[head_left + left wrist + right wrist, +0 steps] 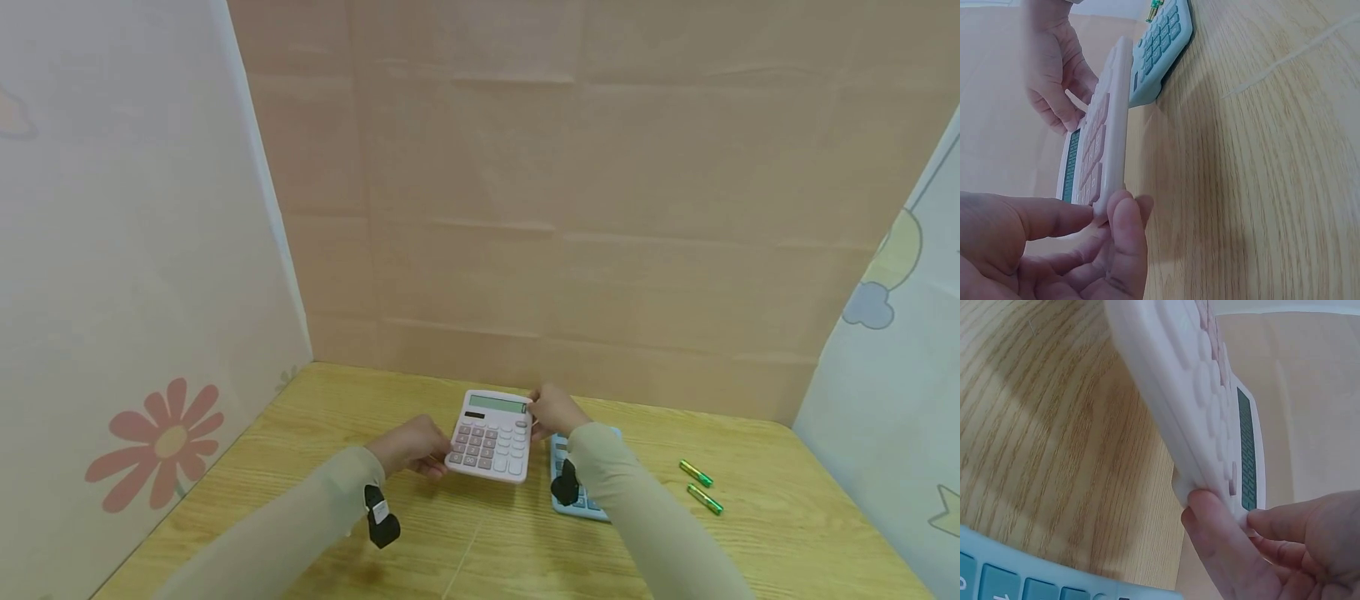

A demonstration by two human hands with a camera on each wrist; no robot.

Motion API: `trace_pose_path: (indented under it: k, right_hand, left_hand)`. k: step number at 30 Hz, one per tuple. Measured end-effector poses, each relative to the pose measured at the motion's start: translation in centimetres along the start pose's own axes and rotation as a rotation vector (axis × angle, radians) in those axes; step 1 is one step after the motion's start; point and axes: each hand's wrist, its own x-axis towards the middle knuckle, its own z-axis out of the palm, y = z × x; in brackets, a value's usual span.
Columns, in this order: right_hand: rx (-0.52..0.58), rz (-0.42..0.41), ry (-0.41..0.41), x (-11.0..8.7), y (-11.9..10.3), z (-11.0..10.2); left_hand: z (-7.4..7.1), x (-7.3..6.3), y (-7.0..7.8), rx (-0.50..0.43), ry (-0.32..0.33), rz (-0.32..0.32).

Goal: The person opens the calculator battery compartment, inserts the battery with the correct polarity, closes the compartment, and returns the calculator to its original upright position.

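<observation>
A pink calculator (491, 435) is held up above the table, its keys and grey-green display facing the head camera. My left hand (415, 447) pinches its lower left edge, thumb on the front and fingers behind, as the left wrist view shows. At the upper right corner beside the display, my right hand (555, 410) grips it between thumb and fingers (1229, 550). Below and to the right, a blue calculator (585, 504) lies keys up on the table, partly covered by my right wrist and sleeve in the head view.
Two green-and-gold batteries (705, 498) lie on the wooden table (795, 483) to the right of the blue calculator. Behind the table rises a creased tan backdrop (570, 208). Pale printed sheets (165, 250) stand along the left and right sides.
</observation>
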Motion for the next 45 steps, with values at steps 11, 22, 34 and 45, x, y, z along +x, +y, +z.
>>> trace_pose_path:
  k: [11, 22, 34, 45]
  right_hand:
    - [-0.001, 0.001, -0.008, 0.0, 0.1, 0.0]
    - [0.014, -0.028, 0.032, 0.0, 0.2, -0.2]
    - [0.139, -0.044, 0.049, -0.1, 0.1, -1.2]
    - [0.409, -0.042, -0.003, -0.5, -0.2, -1.8]
  left_hand:
    - [-0.2, 0.1, -0.1, 0.029, -0.003, -0.016]
    - [-0.4, 0.0, 0.1, 0.04, 0.015, -0.009]
    - [-0.6, 0.2, 0.5, -0.01, 0.069, 0.028]
    - [-1.0, 0.0, 0.6, -0.05, 0.116, 0.079]
